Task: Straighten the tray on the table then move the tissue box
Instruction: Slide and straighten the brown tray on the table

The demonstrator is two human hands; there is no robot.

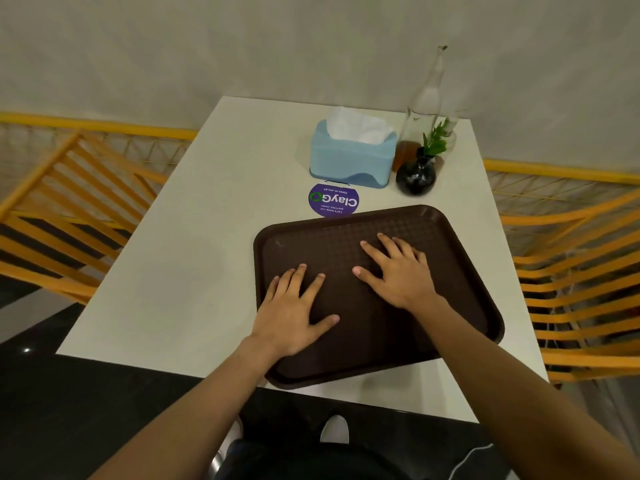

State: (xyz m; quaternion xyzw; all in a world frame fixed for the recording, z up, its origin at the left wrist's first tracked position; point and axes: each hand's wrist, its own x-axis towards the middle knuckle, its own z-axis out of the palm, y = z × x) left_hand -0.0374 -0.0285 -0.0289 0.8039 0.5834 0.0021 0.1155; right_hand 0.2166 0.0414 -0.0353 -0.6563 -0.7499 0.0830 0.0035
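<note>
Pressing flat on brown tray [349, 362], both palms down, nothing gripped; white table [180, 258] underneath, tray skewed against table edges, near corner close to front edge, so straightening looks unfinished
Left hand [294, 317] fingers spread on tray's near-left part; right hand [398, 271] fingers spread near tray centre
Blue tissue box [351, 157] at far side, behind purple sticker [333, 199], untouched, move not yet done
Glass bottle [420, 112] and dark vase [415, 176] just beside box
</note>
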